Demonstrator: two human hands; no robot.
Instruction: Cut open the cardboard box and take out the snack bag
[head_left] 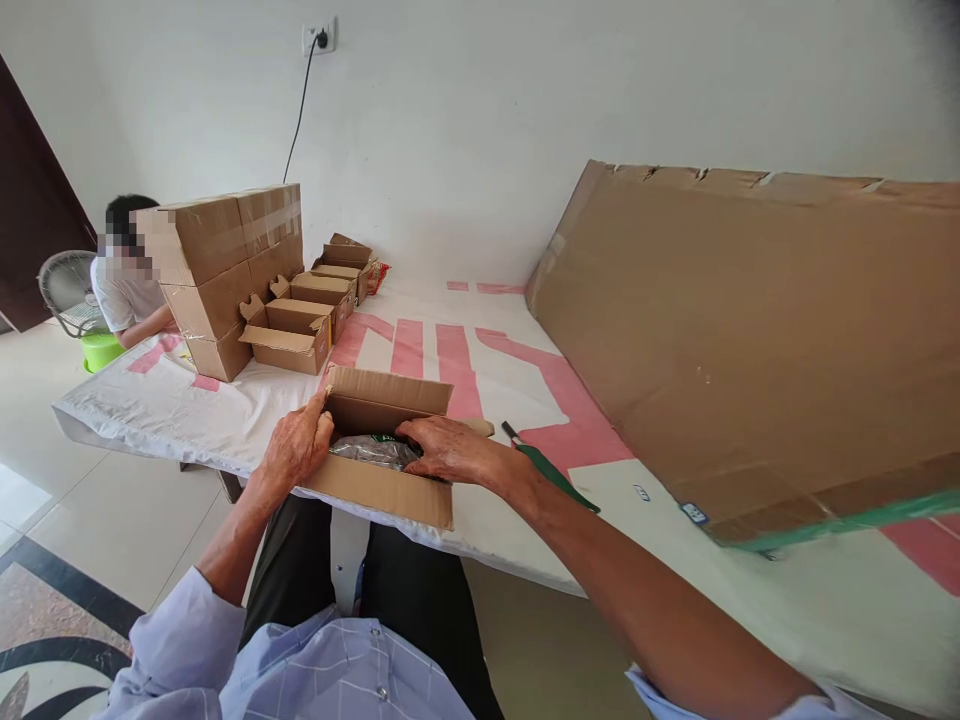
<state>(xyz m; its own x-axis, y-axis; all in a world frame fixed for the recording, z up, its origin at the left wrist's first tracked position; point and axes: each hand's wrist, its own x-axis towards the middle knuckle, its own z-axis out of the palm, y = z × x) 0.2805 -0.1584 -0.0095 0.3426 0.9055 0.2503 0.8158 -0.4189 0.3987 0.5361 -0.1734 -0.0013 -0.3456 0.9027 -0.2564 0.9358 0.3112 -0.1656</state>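
An open cardboard box (pixel 390 490) stands at the table's front edge, with its long flaps raised or folded outward. Inside lies a package in clear, shiny plastic (pixel 371 450) with a bit of green on it. My left hand (pixel 298 440) is closed on the box's left end, its thumb near the top edge. My right hand (pixel 442 447) reaches into the right end of the box, thumb and forefinger apart, at the package's right side; its other fingers are partly hidden.
Several open small boxes (pixel 285 345) line up at the back left, beside a stack of closed cartons (pixel 217 240). A large cardboard sheet (pixel 750 340) leans on the right. A dark-green pointed tool (pixel 555 470) lies right of the box. Another person (pixel 127 290) sits beyond the cartons.
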